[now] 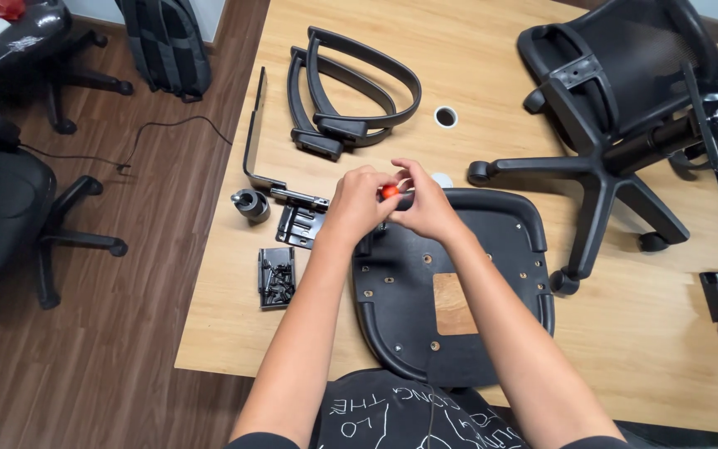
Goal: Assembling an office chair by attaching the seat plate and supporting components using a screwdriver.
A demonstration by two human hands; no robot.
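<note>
Matt black plastic seat base (pixel 492 274), wooden table (pixel 650 349)

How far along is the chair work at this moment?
Early. The seat pan lies underside up on the table, nothing bolted to it. Both hands, left and right, hold an orange-handled tool over its rear edge. The armrests, bracket, wheeled base and screws tray lie apart, unattached.

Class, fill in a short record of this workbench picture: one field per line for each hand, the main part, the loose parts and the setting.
left hand: grips an orange-handled tool
right hand: pinches the same tool from the other side
main part: black seat pan, underside up, beneath both hands
loose parts: two armrests; tray of screws; chair base
setting: wooden table
</note>
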